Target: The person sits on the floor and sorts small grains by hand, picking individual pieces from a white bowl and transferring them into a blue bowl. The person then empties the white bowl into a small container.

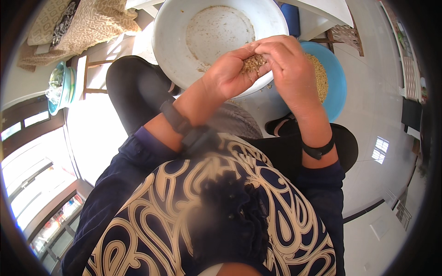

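Observation:
My left hand (226,70) is cupped palm-up around a small heap of crumbly, tan grain (253,64). Over its fingertips my right hand (290,67) bends its fingers, touching the left hand at the edge of the heap; whether anything is pinched there is hidden. Both hands are above the near right rim of a large white basin (169,41). Brownish residue marks the basin's floor, and a few crumbs stick to its near wall. Partly behind my right wrist stands a blue plastic basin (338,82) holding yellowish grain (321,77).
A few crumbs (269,87) lie below the white basin's rim. My knees flank the work. At the left are a wooden stool (83,77) and a blue basin (55,105) with plastic-wrapped items. A white table (331,12) stands beyond, with pale tiled floor (373,114) at right.

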A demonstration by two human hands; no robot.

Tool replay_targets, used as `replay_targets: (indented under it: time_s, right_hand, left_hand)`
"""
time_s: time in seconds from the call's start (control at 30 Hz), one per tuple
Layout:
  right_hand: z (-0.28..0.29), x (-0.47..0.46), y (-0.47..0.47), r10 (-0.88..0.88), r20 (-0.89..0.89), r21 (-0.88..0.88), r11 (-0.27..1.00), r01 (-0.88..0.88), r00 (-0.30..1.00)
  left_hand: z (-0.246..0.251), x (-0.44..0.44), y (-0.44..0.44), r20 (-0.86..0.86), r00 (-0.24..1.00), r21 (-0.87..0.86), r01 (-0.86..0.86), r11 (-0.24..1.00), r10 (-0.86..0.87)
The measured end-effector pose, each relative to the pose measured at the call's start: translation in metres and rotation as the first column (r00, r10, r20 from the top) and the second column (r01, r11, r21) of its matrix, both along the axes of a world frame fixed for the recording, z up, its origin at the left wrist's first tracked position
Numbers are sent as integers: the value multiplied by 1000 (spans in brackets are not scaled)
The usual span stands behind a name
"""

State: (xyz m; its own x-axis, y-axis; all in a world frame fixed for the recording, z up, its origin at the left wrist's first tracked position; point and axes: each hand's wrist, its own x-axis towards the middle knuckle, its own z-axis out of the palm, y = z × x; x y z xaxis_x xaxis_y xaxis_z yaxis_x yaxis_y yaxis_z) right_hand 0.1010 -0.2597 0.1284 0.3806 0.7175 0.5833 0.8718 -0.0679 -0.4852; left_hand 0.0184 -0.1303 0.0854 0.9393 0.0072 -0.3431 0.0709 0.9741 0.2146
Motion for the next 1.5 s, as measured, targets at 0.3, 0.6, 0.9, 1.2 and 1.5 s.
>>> replay_targets:
  time_s: [0.3, 0.6, 0.9, 1.2, 1.5]
  right_hand:
    - [24, 20, -18, -240, -110, 44, 968, 246, 964]
    - [21, 46, -40, -463, 99, -19, 884, 467, 881]
    - [30, 47, -42, -403, -223, 5, 910, 414, 888]
    - [0, -8, 4, 32, -6, -168, 985, -33, 999]
    - [-12, -8, 10, 69, 120, -159, 986, -49, 990]
  left_hand:
    - [-9, -1, 13, 111, 992, -164, 84, 983, -66]
    - [-8, 0, 15, 219, 974, -281, 124, 952, -62]
    - [3, 2, 10, 246, 968, -288, 32, 957, 41]
    - [0, 3, 4, 264, 961, -152, 132, 979, -89]
    - [13, 0, 0, 191, 975, -7, 116, 993, -113]
